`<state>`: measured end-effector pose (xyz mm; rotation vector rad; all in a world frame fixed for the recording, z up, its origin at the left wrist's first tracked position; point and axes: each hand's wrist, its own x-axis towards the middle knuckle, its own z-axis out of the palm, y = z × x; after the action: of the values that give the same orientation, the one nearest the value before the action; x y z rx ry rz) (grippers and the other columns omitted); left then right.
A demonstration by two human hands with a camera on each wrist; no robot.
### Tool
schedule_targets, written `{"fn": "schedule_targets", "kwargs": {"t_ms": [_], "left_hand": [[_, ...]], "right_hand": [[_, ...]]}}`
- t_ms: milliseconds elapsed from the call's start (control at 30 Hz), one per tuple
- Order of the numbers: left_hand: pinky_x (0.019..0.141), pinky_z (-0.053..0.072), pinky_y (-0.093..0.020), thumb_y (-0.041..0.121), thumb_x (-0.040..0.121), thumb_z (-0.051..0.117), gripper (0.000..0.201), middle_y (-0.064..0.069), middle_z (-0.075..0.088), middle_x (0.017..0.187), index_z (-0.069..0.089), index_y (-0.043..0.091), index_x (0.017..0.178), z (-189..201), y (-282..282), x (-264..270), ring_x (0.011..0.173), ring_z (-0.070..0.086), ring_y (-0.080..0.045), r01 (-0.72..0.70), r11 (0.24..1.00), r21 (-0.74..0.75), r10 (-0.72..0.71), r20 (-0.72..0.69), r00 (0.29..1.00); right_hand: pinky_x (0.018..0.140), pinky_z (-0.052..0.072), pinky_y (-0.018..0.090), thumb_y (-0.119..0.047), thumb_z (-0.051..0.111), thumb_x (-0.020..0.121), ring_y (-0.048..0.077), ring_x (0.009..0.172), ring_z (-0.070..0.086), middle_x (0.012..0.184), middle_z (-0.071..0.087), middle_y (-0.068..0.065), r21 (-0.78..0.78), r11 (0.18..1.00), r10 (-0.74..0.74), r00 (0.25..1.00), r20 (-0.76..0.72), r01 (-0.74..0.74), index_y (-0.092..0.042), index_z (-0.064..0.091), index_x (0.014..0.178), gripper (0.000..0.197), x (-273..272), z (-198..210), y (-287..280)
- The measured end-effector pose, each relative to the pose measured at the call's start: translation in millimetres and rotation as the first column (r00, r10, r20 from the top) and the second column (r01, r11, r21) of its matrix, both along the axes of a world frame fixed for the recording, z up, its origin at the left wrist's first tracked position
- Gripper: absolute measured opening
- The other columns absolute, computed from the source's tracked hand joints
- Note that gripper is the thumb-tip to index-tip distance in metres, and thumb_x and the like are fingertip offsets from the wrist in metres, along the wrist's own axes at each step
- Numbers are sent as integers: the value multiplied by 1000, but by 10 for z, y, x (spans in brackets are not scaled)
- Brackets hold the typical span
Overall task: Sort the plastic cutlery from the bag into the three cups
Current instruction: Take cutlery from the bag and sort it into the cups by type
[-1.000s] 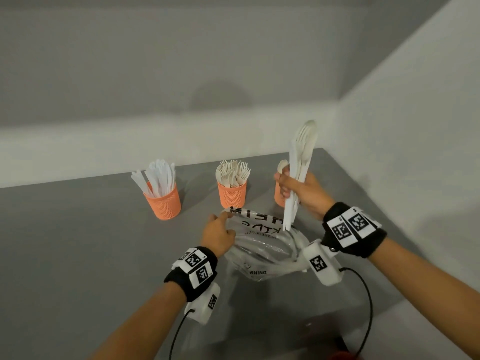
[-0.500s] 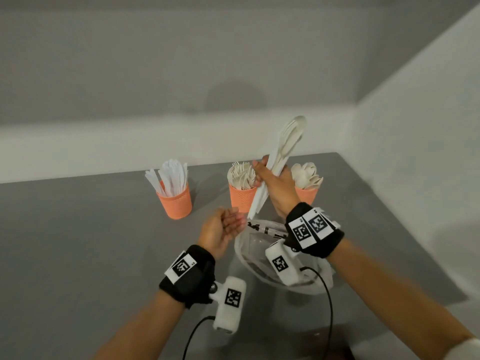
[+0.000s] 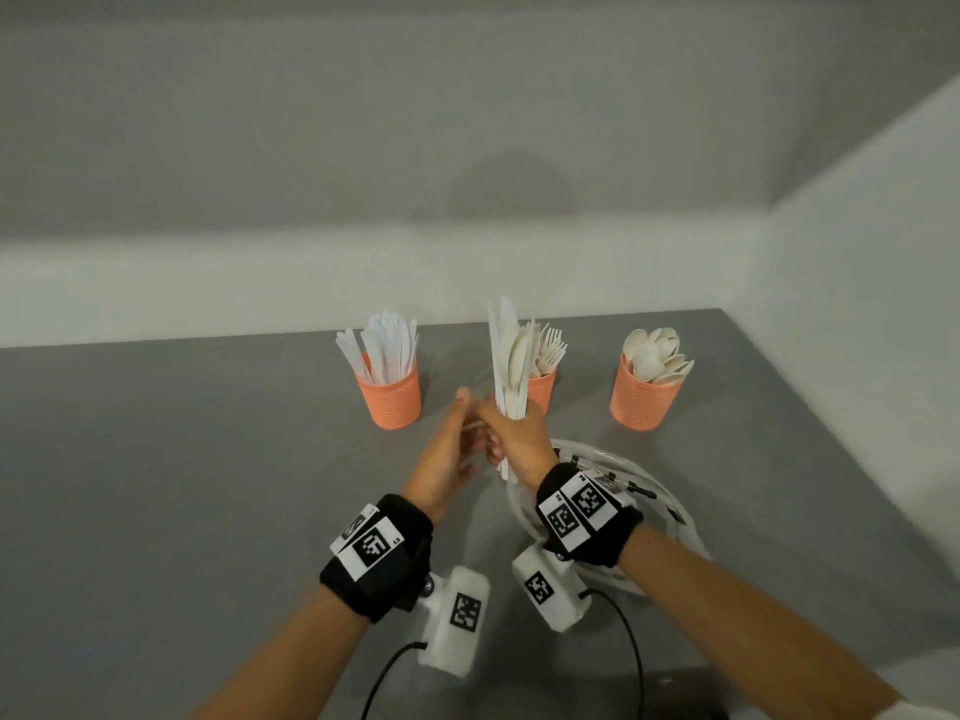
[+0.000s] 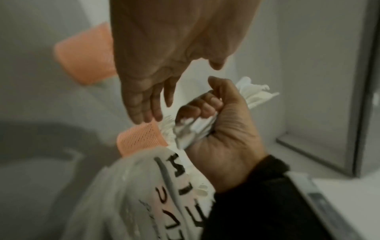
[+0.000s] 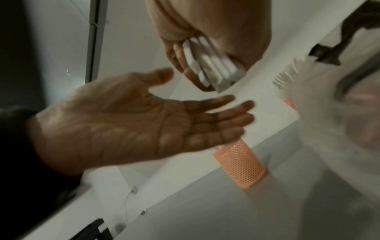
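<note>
— What do we have in our right hand [image 3: 511, 441]?

— We grip a bundle of white plastic cutlery [image 3: 511, 366] in a closed fist, the handles poking out below our fingers [image 4: 200, 107] and the tips standing upright above them. We can pick out a spoon bowl and long flat blades in the bundle; the rest we cannot tell apart.

— And our left hand [image 3: 447, 454]?

— Its fingers are straight and spread, palm turned toward the bundle, just left of the right fist and holding nothing.

— Where are the cups?

— Three orange mesh cups stand in a row at the far side of the grey table [image 3: 182, 485]. The left cup [image 3: 389, 394] holds knives, the middle cup [image 3: 543, 389] holds forks and sits partly behind our bundle, and the right cup [image 3: 644, 400] holds spoons.

— The bag?

— The clear plastic bag [image 3: 670, 517] with black lettering lies on the table near us, under and to the right of our right wrist.
</note>
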<state>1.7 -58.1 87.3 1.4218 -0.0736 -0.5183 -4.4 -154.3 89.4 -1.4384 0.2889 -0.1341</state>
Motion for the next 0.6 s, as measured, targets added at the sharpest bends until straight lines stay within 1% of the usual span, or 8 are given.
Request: {"fn": "schedule_targets", "kwargs": {"t_ms": [67,100,167,267,333,400,500,600], "left_hand": [[87,47,-28,57,82,53,60,-3,65,92,56,6,112,46,5,33,85,62,-14,27,998,57,-37,170,985],[85,51,-27,49,78,61,58,-4,66,99,53,8,117,75,1,56,87,64,-13,37,997,71,-51,211,976],[70,55,-22,30,78,68,39,-7,67,94,56,12,110,131,-22,92,77,65,-12,52,994,97,-75,250,965],[69,55,-21,13,80,68,13,-12,67,84,62,11,91,175,-22,120,76,66,-17,60,998,33,-66,207,976],[62,53,-20,11,80,67,7,-8,67,73,62,7,84,164,-26,98,67,65,-15,46,999,-19,-42,182,982],[54,51,-20,11,81,67,8,-6,66,64,62,5,79,145,-60,81,56,64,-13,-53,999,-12,54,204,978],[46,49,-20,10,83,66,14,-8,63,59,60,-2,78,107,-122,117,46,62,-11,-237,971,-16,234,250,940],[55,51,-24,14,81,68,14,-9,65,70,61,2,82,103,-175,121,56,63,-10,-222,975,26,202,326,923]], "right_hand": [[34,28,17,-9,48,94,4,28,33,31,36,-8,-20,997,71,997,-21,-72,-14,46,64,30,-50,-17,17],[34,28,18,-6,43,95,4,28,32,33,35,-9,-50,992,114,993,-41,-116,-14,47,67,29,-75,-38,32],[34,28,18,-6,37,96,4,27,31,35,35,-6,-82,969,222,968,-116,-232,-14,44,67,31,-126,-68,60],[37,32,15,-11,34,94,4,28,29,33,31,-8,162,867,497,840,-220,-471,-16,36,55,39,-169,-52,18],[41,37,16,-14,33,93,4,29,32,33,33,-9,268,803,592,768,-245,-533,-18,39,52,42,-174,-27,-47],[45,44,19,-14,38,93,8,34,41,37,39,-4,219,833,552,793,-258,-508,-15,47,60,34,-174,-27,-57],[54,50,26,-9,51,91,19,53,53,59,51,14,-14,940,333,924,-186,-342,-14,56,81,12,-139,-133,-2],[47,48,22,-7,48,93,17,49,50,64,47,14,15,962,272,950,-151,-273,-8,55,86,10,-105,-234,41]]}}
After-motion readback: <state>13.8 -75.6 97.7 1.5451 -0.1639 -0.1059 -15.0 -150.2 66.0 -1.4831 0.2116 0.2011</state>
